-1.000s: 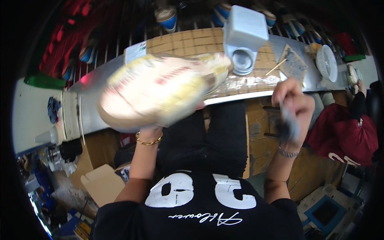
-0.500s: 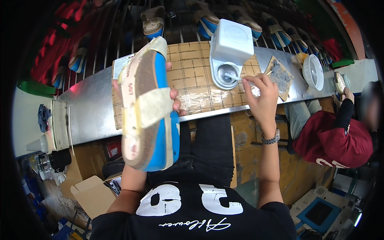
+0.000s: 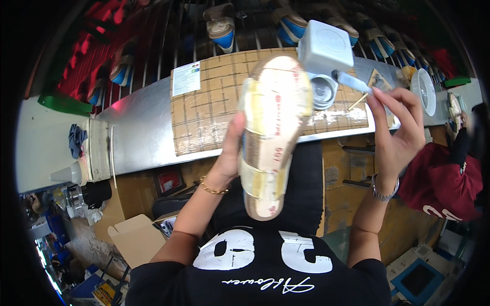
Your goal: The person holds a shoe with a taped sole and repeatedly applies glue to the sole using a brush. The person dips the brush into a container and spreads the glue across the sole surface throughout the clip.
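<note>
My left hand [image 3: 232, 148] grips the sandal [image 3: 275, 104], underside toward me, nearer than the white dispenser [image 3: 326, 48] and left of it; my right hand [image 3: 400, 122] pinches a brush [image 3: 353, 82] just rightward. Beyond the dispenser, other sandals [image 3: 222, 34].

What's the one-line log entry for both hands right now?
Left hand: grips strapped sandal, underside facing camera | Right hand: pinches dark-tipped brush | Metal table: white cupped pot on cardboard mat
</note>
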Demonstrator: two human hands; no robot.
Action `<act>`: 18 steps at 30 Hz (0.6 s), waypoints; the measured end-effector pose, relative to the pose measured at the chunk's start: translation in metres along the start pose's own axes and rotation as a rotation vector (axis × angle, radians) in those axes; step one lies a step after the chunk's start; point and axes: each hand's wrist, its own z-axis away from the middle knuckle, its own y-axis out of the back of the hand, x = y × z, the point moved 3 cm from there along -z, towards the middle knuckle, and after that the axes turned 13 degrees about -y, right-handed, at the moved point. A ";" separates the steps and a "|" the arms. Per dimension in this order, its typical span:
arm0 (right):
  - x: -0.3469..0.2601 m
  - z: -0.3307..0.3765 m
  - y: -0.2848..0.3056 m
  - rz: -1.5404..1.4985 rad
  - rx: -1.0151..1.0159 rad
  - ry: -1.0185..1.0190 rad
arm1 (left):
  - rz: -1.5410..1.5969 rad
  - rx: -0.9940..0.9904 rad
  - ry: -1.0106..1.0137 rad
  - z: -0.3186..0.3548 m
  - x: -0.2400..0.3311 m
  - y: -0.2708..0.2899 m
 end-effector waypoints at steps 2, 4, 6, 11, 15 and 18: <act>-0.026 0.011 -0.005 -0.096 -0.002 0.025 | -0.082 -0.021 -0.002 -0.001 0.010 -0.022; -0.042 0.021 -0.011 -0.247 -0.114 -0.072 | -0.111 -0.063 -0.060 -0.001 0.012 -0.030; -0.049 0.022 -0.015 -0.241 -0.142 -0.071 | -0.150 -0.079 -0.094 -0.001 0.016 -0.036; -0.052 0.009 -0.014 -0.194 -0.071 0.007 | -0.183 -0.133 -0.130 0.003 0.016 -0.040; -0.055 0.003 -0.007 -0.139 -0.076 0.014 | -0.229 -0.145 -0.148 0.005 0.018 -0.040; -0.055 0.003 -0.002 -0.169 -0.064 0.093 | -0.238 -0.142 -0.150 0.005 0.018 -0.041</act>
